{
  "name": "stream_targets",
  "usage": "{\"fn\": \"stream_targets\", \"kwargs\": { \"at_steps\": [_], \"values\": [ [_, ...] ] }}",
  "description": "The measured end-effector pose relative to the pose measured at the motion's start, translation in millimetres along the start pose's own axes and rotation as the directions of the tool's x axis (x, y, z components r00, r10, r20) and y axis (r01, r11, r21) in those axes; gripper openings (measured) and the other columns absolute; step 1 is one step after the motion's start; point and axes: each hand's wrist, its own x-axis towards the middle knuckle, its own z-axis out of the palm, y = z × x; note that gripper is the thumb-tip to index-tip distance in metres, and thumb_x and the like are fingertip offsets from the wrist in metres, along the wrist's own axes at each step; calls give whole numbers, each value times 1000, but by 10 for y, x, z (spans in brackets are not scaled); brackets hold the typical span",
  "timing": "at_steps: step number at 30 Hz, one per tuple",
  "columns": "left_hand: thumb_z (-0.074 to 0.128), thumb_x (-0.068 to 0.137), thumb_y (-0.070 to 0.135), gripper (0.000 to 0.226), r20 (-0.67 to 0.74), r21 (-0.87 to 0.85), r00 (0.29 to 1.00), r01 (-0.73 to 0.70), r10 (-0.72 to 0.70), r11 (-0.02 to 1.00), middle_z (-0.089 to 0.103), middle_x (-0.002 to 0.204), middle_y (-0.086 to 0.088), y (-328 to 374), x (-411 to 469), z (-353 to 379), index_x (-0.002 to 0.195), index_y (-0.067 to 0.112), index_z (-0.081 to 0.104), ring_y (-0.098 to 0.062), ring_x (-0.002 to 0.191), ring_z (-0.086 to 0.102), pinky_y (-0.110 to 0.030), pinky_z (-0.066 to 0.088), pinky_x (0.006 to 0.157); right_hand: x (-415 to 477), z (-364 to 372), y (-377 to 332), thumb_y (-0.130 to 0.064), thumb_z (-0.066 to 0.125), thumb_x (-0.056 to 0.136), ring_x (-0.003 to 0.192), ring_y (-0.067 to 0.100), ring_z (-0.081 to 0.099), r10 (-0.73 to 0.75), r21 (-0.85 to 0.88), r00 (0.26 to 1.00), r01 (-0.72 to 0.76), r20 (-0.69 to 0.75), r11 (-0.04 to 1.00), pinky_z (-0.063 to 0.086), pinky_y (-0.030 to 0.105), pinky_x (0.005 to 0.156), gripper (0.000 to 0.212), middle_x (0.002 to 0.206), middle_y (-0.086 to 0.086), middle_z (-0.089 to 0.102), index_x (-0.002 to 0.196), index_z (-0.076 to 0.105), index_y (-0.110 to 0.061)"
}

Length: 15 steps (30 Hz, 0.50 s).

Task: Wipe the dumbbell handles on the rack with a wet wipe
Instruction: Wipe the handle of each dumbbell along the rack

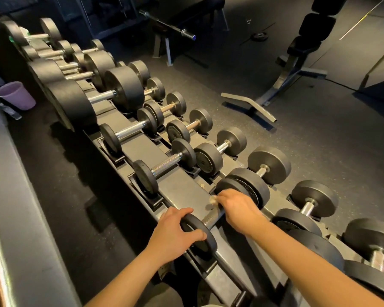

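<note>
Nearest dumbbell (206,244) on rack (182,187), upper row, near end. Heavy and rigid.
Knurled handle (211,219) gives sure grip.
Left hand (175,231) curled round near end plate (193,220), steadying.
Right hand (237,209) wrapped on handle, pinching bunched wet wipe (213,199), which is soft, light and may snag.
Purple cup (20,100) left of rack, seemingly empty.

The round rubber dumbbell plates (124,87) are matte black. Their steel handles (166,163) are shiny silver with a fine crosshatch pattern. The crumpled wet wipe (213,199) is white, the plastic cup (17,95) lilac, and the rubber floor (319,134) dark grey with speckles.
</note>
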Motion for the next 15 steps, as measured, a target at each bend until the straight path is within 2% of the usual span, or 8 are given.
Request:
{"fn": "stream_targets", "kwargs": {
  "at_steps": [2,4,7,8,9,11,13,15],
  "values": [
    [79,73,60,82,-8,10,1000,-7,7,1000,44,125,19,-12,-6,14,146,39,48,-6,122,44,-27,42,100,-88,74,-12,-11,67,84,119,15,58,72,21,995,-71,-71,997,49,26,102,41,124,-5,62,123,68,-22],
    [78,73,62,83,-19,19,1000,-13,13,1000,43,126,19,-13,-5,28,146,39,47,-6,122,43,-25,41,98,-200,182,-162,-5,66,85,124,13,53,155,180,976,-126,-156,976,39,23,109,43,129,-5,61,125,68,-19],
    [78,71,63,84,-28,29,999,-15,16,999,43,126,20,-33,10,49,146,39,47,-6,122,42,-25,40,97,-288,137,-429,-1,51,85,115,13,58,267,440,944,-159,-196,884,28,6,105,34,115,1,69,107,75,-12],
    [77,70,64,85,-25,31,1000,-17,18,999,43,125,20,-41,15,52,146,39,47,-6,122,43,-26,41,97,-302,88,-495,-4,46,83,106,13,60,226,494,952,-97,-207,864,32,5,99,34,104,1,70,96,76,-12],
    [77,69,65,85,-24,33,1000,-19,20,999,43,123,21,-50,21,52,146,39,48,-6,121,43,-27,42,98,-316,46,-542,-7,44,83,97,13,61,152,550,968,-18,-199,835,39,11,93,31,93,-2,68,88,74,-15],
    [76,67,67,86,-20,53,999,-31,32,998,44,119,22,-64,33,42,145,40,49,-6,119,45,-29,46,99,-365,-37,-628,-12,49,90,91,10,59,27,668,996,37,-84,743,48,29,83,23,88,-11,62,88,68,-24],
    [74,67,69,87,-12,79,999,-43,44,996,44,117,22,-52,32,35,144,40,49,-7,118,46,-32,47,101,-425,-74,-606,-13,53,94,100,9,60,-50,682,999,49,-18,729,49,31,88,22,97,-13,64,100,70,-25],
    [73,67,71,88,-7,104,998,-54,55,993,45,117,21,-39,23,31,145,40,48,-8,119,45,-33,48,102,-407,-46,-443,-5,53,89,118,10,58,-97,515,995,84,-1,853,45,29,106,37,116,-10,68,116,71,-22]
  ]
}}
